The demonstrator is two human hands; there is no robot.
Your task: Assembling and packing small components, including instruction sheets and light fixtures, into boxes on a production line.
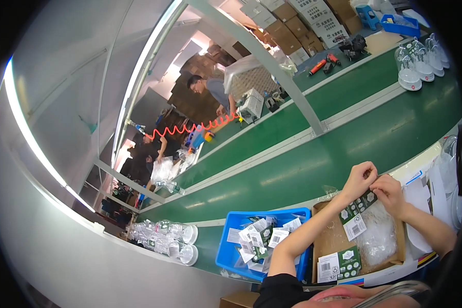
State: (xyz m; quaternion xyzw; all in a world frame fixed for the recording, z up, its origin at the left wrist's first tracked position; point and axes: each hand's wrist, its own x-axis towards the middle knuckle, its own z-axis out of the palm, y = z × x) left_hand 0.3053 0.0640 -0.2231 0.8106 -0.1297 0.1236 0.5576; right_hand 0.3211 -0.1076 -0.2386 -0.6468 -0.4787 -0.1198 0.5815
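Head view: left hand (360,177) and right hand (389,189) meet over a brown cardboard box (329,241), fingertips pressed together, both pinching the top edge of a green printed card (358,206) with a white label. Card hangs just above a clear plastic bag (379,237) lying in the box. Blue bin (230,241) of similar cards sits just left of the box, beside the green conveyor belt (313,159). Another person (210,90) works farther up the line.
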